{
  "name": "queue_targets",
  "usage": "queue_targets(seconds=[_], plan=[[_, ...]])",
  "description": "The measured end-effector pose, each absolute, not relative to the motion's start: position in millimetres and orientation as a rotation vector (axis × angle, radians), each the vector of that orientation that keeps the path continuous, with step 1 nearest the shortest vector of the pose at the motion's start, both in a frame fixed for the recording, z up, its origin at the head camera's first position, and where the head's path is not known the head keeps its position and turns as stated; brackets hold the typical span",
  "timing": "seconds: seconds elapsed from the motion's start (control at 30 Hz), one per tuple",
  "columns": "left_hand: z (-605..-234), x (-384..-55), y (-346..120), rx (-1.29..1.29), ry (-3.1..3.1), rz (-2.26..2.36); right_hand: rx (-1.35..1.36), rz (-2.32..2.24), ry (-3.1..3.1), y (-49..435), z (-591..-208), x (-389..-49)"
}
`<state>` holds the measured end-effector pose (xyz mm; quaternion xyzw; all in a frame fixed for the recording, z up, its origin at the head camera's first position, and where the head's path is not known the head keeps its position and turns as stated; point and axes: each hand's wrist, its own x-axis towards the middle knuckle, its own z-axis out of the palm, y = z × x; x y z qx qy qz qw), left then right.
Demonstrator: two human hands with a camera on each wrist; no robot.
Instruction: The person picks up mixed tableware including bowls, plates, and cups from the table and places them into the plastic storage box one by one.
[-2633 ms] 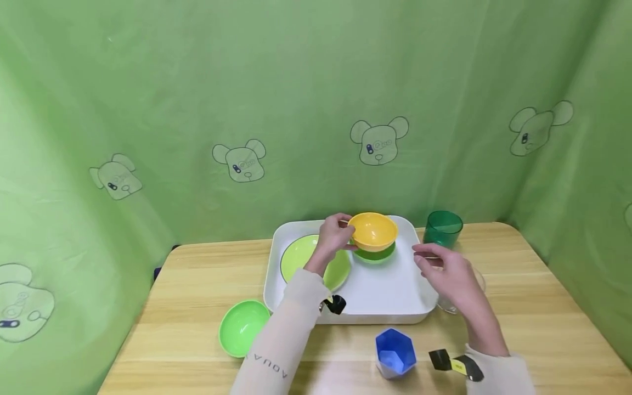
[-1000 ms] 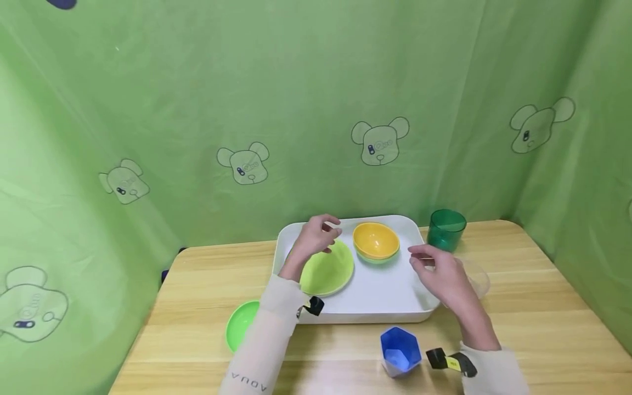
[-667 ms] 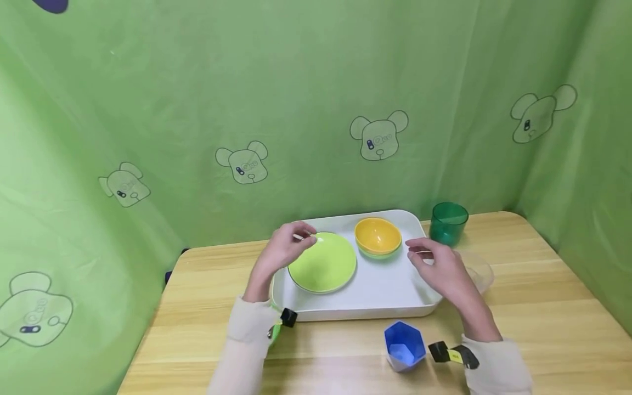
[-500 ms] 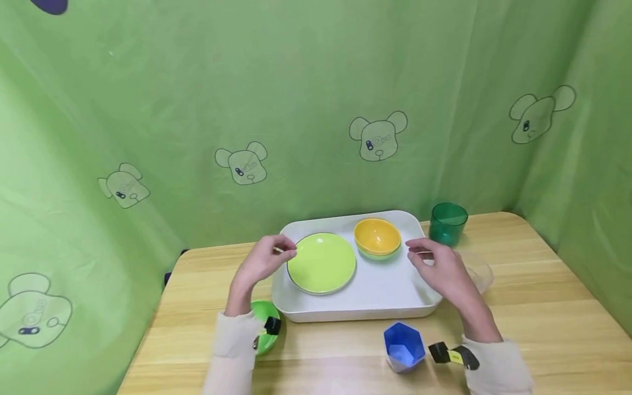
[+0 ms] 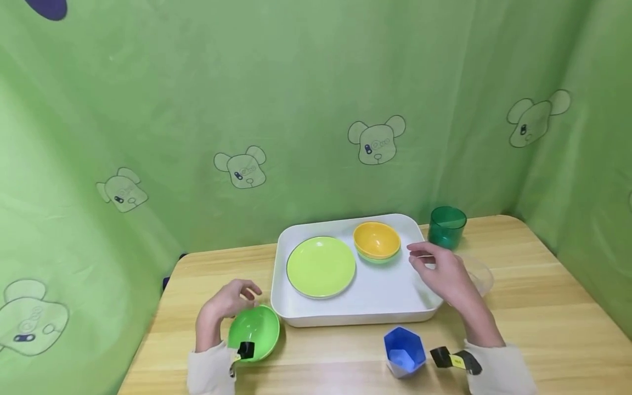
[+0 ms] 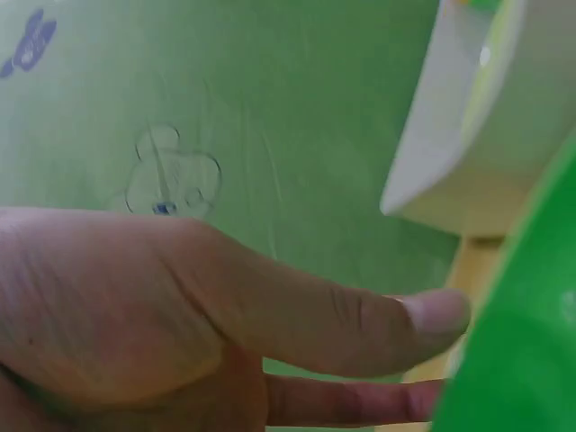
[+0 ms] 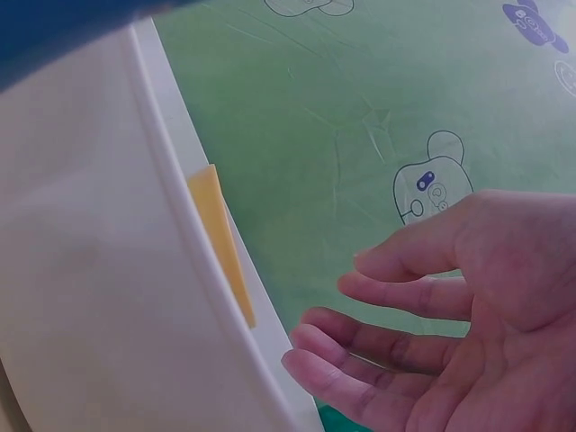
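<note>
My left hand point(image 5: 229, 300) hovers at the upper left rim of a bright green bowl point(image 5: 259, 332) on the table. In the left wrist view its thumb point(image 6: 396, 328) points at the rim of the green bowl point(image 6: 526, 351), with a finger passing behind that rim. My right hand point(image 5: 441, 274), fingers loosely bent and holding nothing, stays over the right edge of a white tray point(image 5: 355, 317). On this tray lie a lime-green plate point(image 5: 321, 267) and a yellow bowl point(image 5: 377, 240), which sits in a green bowl point(image 5: 377, 260).
A blue hexagonal cup point(image 5: 404, 351) stands in front of the tray. Behind my right hand is a dark green cup point(image 5: 446, 227). A clear container point(image 5: 480, 274) lies partly hidden by that hand. Green curtains point(image 5: 306, 109) hang close behind the wooden table point(image 5: 533, 307).
My left hand has set the yellow bowl into the green bowl on the tray and let go. It has then moved left and down to the bright green bowl. My right hand has barely moved.
</note>
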<state>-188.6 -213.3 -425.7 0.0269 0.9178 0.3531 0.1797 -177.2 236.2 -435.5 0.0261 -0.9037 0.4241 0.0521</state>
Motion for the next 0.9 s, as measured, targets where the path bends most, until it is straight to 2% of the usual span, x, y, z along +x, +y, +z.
queue_targets(seconds=[0.27, 0.6, 0.9], plan=[[-446, -181, -225, -0.029, 2.538, 1.008, 0.082, 1.300, -2.741, 235, -439, -179], [-448, -172, -252, 0.156, 2.365, 1.228, 0.041, 1.328, -2.733, 231, -439, -180], [-442, -164, -273, 0.154, 2.297, 1.352, 0.040, 1.331, -2.742, 232, -443, -181]])
